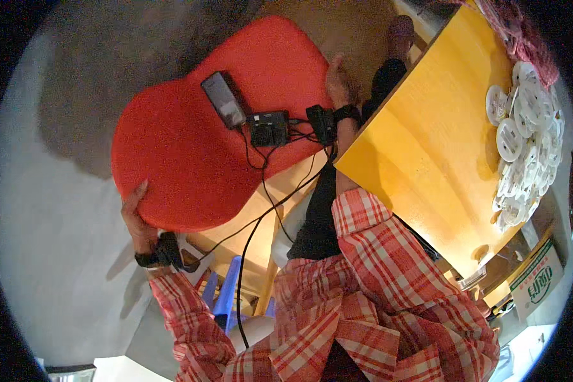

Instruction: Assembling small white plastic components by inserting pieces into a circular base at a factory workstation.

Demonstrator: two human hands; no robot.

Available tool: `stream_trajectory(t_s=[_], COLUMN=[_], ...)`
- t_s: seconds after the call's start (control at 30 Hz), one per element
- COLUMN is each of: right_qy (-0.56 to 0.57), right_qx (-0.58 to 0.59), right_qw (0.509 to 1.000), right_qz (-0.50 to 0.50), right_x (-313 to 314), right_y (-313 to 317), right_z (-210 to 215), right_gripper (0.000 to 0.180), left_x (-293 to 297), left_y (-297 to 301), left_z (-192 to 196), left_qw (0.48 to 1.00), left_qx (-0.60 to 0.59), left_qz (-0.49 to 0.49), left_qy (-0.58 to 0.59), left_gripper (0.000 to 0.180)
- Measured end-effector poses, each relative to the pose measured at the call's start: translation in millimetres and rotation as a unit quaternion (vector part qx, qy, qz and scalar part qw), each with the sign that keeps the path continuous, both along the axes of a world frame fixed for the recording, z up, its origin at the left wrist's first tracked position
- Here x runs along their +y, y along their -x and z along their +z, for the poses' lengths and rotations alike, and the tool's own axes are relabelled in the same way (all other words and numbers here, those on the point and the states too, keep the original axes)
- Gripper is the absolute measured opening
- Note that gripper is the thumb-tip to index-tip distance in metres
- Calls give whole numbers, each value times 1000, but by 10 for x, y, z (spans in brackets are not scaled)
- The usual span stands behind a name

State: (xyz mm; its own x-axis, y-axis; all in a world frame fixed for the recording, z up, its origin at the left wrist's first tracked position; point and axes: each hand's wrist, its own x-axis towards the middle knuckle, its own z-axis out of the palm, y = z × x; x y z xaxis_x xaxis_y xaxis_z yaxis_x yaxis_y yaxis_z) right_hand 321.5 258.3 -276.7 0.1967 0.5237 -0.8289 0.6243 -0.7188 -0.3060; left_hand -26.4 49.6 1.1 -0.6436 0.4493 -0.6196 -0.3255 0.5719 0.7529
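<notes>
We're holding red panel (181, 149), yellow table (420, 140) on its right: left hand (135, 213) gripping lower-left edge, right hand (339, 84) lying at right edge, can't tell if gripping. We're best holding panel level: phone (223, 99), black box (269, 128) resting on top, cables (259, 219) trailing.

A red plaid shirt (398, 270), black wristbands (347, 113) and, apparently, black trousers (318, 223) are worn.

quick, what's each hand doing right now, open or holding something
Left hand: holding the near-left edge of the red panel.
Right hand: at the panel's right edge; grip can't be told.
</notes>
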Motion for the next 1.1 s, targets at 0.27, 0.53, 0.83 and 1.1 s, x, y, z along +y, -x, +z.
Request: stream_trajectory(t_s=[0.27,0.53,0.83,1.1], right_qy=[-233,-496,-426,-518], right_qx=[-31,-105,84,107], right_qw=[965,820,765,647], right_qz=[113,265,476,549], right_x=[-222,-800,-1461,-1682], right_y=[163,616,105,-807], right_z=[649,1055,2098,2475], right_gripper=[70,66,60,36], left_x=[-220,-138,-169,-188], left_y=[120,-46,-173,-199], left_z=[-255,-245,-202,-215], left_qw=[997,996,985,970], left_qx=[36,70,158,218], left_qz=[-39,-37,-70,-102], left_qy=[-49,-35,-16,-19], left_gripper=[37,37,37,38])
